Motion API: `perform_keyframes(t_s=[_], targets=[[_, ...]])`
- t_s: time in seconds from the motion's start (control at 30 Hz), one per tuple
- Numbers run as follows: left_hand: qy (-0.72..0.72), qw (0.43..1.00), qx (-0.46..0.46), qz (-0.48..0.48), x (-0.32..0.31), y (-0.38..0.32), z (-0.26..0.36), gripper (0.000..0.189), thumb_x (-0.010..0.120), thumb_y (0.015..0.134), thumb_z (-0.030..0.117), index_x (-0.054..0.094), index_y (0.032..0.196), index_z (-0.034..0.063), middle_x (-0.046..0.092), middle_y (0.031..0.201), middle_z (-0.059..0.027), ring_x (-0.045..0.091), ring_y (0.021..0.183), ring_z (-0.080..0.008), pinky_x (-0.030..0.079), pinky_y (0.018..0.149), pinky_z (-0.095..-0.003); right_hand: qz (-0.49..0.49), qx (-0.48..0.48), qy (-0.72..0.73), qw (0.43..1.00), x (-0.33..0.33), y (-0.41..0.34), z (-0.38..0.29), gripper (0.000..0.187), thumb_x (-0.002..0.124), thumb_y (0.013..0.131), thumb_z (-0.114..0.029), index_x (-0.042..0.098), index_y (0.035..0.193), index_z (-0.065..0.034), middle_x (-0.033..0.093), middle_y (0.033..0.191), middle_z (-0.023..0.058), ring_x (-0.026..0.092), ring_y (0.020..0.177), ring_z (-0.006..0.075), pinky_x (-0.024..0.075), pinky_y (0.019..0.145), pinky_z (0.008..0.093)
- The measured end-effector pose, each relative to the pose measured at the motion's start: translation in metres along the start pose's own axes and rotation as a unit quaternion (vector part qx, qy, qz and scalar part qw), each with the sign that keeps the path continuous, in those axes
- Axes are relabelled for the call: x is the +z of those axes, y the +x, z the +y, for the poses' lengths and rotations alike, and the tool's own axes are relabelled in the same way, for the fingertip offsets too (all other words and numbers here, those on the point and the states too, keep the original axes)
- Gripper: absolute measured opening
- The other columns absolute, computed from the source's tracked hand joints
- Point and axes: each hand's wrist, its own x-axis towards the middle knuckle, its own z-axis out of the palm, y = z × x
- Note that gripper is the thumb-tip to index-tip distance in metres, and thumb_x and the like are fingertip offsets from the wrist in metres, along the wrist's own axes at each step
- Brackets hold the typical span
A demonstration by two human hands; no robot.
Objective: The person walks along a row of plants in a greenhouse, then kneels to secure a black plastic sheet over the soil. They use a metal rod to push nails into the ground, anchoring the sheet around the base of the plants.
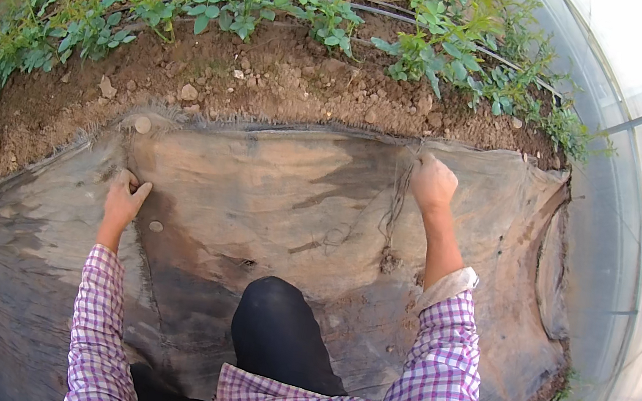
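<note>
A worn, soil-stained woven ground cover sheet (234, 179) lies before me. At its far edge on the right, my right hand (433, 183) is closed on a bunch of frayed threads (397, 204), which hangs down over the sheet. My left hand (127, 198) is at a fold or seam of the sheet on the left, thumb and fingers close together, pinching the fabric. Two small round discs lie on the sheet: one disc (143, 125) above my left hand, the other disc (156, 226) below and to its right.
Bare soil with clods (290, 82) borders the sheet's far edge. Beyond it grow rows of leafy green plants (253, 2) with thin irrigation pipes (386, 13) among them. A translucent plastic greenhouse wall (629, 242) stands on the right. My dark-clad knee (274, 321) is over the sheet.
</note>
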Motion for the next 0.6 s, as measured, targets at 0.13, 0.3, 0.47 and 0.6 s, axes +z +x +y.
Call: perform_keyframes(t_s=[0.13, 0.3, 0.47, 0.6], targets=[[0.074, 0.996, -0.038, -0.022, -0.018, -0.004, 0.027, 0.033, 0.065, 0.079, 0.036, 0.054, 0.078, 0.0049, 0.061, 0.077, -0.0159, 0.059, 0.077, -0.0337, 0.046, 0.068, -0.0432, -0.072, 0.025, -0.056, 0.996, -0.001, 0.007, 0.0, 0.018, 0.051, 0.079, -0.018, 0.067, 0.084, -0.0119, 0.067, 0.08, 0.0138, 0.065, 0.076, 0.0332, 0.0498, 0.066, 0.044], [0.083, 0.977, 0.147, -0.129, 0.006, -0.006, 0.12, 0.025, 0.06, 0.083, 0.032, 0.057, 0.086, 0.0074, 0.064, 0.089, -0.018, 0.062, 0.085, -0.0348, 0.048, 0.071, -0.0451, -0.087, 0.013, -0.051, 0.995, -0.031, 0.004, 0.003, 0.018, 0.05, 0.077, -0.016, 0.067, 0.077, -0.0094, 0.067, 0.078, 0.0149, 0.066, 0.075, 0.034, 0.0512, 0.066, 0.0436], [-0.015, 0.973, 0.231, -0.017, 0.047, 0.035, 0.188, 0.029, 0.062, 0.083, 0.022, 0.049, 0.106, 0.008, 0.058, 0.101, -0.0183, 0.059, 0.087, -0.0386, 0.048, 0.073, -0.0474, -0.118, 0.021, -0.033, 0.992, -0.058, -0.001, 0.002, 0.019, 0.051, 0.075, -0.017, 0.068, 0.077, -0.0086, 0.067, 0.08, 0.0167, 0.066, 0.077, 0.0351, 0.0516, 0.067, 0.0435], [0.004, 0.985, 0.171, -0.028, 0.064, 0.039, 0.195, 0.028, 0.062, 0.083, 0.021, 0.049, 0.103, 0.0078, 0.058, 0.099, -0.0174, 0.058, 0.088, -0.0395, 0.048, 0.073, -0.0465, -0.128, 0.057, -0.013, 0.99, -0.07, -0.021, 0.005, 0.019, 0.053, 0.076, -0.02, 0.068, 0.079, -0.0092, 0.067, 0.082, 0.0168, 0.065, 0.078, 0.0358, 0.0507, 0.068, 0.0449]])
